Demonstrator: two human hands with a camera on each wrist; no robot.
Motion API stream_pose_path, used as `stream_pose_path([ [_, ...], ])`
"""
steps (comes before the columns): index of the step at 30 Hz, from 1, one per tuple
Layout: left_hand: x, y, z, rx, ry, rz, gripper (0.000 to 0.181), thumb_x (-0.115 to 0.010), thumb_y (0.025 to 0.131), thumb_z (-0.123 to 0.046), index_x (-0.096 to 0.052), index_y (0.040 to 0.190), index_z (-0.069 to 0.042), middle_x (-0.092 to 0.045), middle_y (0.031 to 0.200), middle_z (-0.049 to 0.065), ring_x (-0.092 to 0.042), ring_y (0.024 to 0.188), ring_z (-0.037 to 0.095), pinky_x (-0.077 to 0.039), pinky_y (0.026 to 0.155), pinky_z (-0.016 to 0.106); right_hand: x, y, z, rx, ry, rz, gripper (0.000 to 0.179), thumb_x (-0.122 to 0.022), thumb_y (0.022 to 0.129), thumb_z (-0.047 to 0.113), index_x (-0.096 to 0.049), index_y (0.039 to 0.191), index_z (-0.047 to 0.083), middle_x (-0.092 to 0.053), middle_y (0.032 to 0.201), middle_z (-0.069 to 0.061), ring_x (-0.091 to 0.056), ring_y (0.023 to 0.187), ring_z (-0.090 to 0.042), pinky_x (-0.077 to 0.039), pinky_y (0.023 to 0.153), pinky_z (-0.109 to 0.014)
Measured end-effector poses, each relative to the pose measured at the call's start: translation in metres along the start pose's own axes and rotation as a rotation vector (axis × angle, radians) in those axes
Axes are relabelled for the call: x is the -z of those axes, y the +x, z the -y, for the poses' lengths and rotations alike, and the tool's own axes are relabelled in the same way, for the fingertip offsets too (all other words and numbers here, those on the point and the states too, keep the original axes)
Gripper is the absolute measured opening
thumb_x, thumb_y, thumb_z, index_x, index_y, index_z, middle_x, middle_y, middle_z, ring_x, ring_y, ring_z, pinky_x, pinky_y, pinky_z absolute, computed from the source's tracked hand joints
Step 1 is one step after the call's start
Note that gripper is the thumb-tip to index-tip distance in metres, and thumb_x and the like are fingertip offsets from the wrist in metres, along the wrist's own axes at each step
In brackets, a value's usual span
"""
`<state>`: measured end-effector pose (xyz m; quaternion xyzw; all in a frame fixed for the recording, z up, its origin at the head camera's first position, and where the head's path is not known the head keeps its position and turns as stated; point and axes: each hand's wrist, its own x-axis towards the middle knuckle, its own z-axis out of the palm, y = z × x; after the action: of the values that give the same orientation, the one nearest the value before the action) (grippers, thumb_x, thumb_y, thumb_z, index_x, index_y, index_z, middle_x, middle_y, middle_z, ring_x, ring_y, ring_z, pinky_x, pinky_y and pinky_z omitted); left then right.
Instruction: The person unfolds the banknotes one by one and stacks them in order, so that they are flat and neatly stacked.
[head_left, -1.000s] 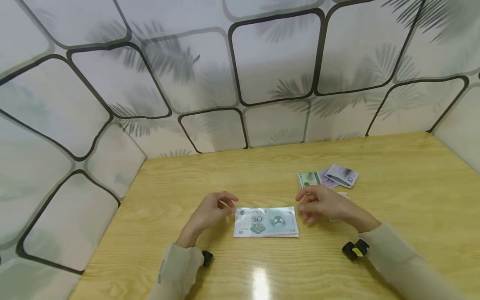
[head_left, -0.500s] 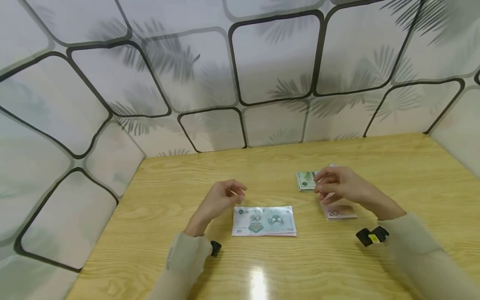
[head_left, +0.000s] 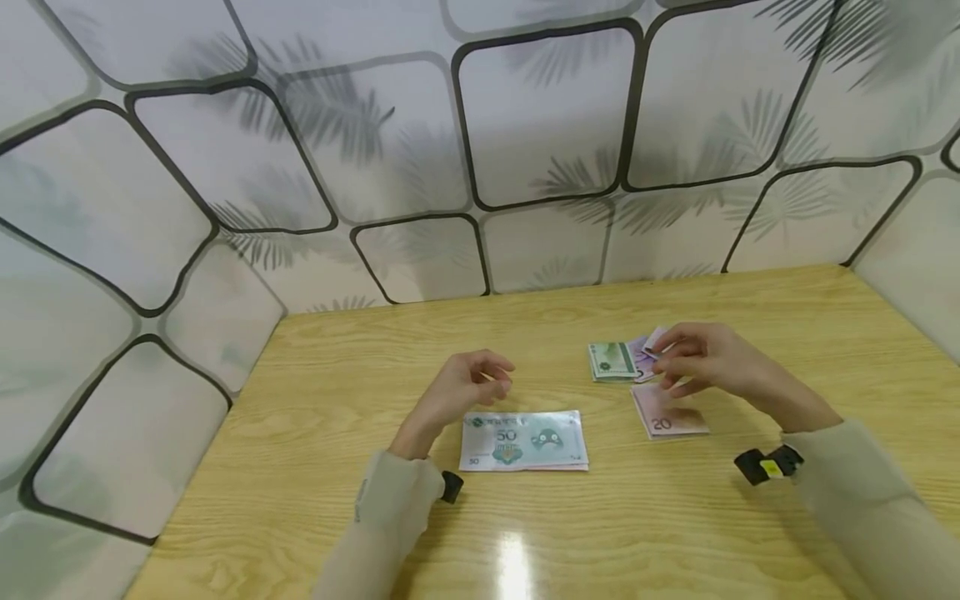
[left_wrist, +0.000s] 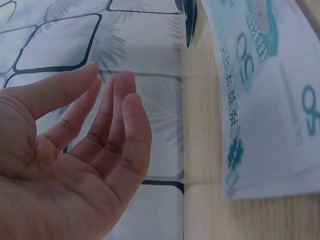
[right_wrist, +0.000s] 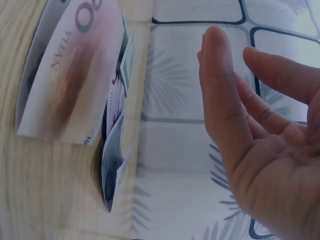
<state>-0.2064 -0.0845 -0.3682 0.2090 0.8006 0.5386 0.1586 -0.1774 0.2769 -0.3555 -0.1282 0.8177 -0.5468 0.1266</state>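
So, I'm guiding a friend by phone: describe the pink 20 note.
On the yellow wood-grain table, look right of the teal paper 50 note. There, in front of the green note and purple note, lies the pink paper note, marked 20.

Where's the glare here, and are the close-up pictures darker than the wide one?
Head view: one bright glare patch on the wooden table, near the picture's bottom edge; left wrist view: dimmer and turned sideways, though the teal 50 note is legible; right wrist view: also dim and sideways, with YUAN readable on the pink 20 note.
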Motion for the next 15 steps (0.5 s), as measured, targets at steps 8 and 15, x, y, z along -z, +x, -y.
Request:
stream_pose_path([
  [8, -0.008, 0.007, -0.005, 0.028, -0.013, 0.018, 0.027, -0.062, 0.099, -0.001, -0.062, 0.125, 0.009, -0.067, 0.106, 0.015, -0.068, 0.096, 0.041, -0.060, 0.084, 0.044, 0.010, -0.006, -0.002, -0.019, 0.003, -0.017, 0.035, -0.059, 0.101, 0.000, -0.046, 0.126, -0.021, -0.069, 0.102, -0.025, -0.071, 0.083, -0.023, -0.063, 0.073, -0.042],
  [15, -0.015, 0.011, -0.006, 0.026, -0.033, 0.033, 0.028, -0.061, 0.099, 0.000, -0.062, 0.125, 0.009, -0.067, 0.103, 0.015, -0.070, 0.093, 0.039, -0.061, 0.080, 0.041, 0.017, -0.008, -0.007, -0.033, -0.005, -0.025, 0.036, -0.058, 0.102, 0.000, -0.045, 0.128, -0.021, -0.069, 0.103, -0.024, -0.070, 0.083, -0.020, -0.063, 0.073, -0.039],
])
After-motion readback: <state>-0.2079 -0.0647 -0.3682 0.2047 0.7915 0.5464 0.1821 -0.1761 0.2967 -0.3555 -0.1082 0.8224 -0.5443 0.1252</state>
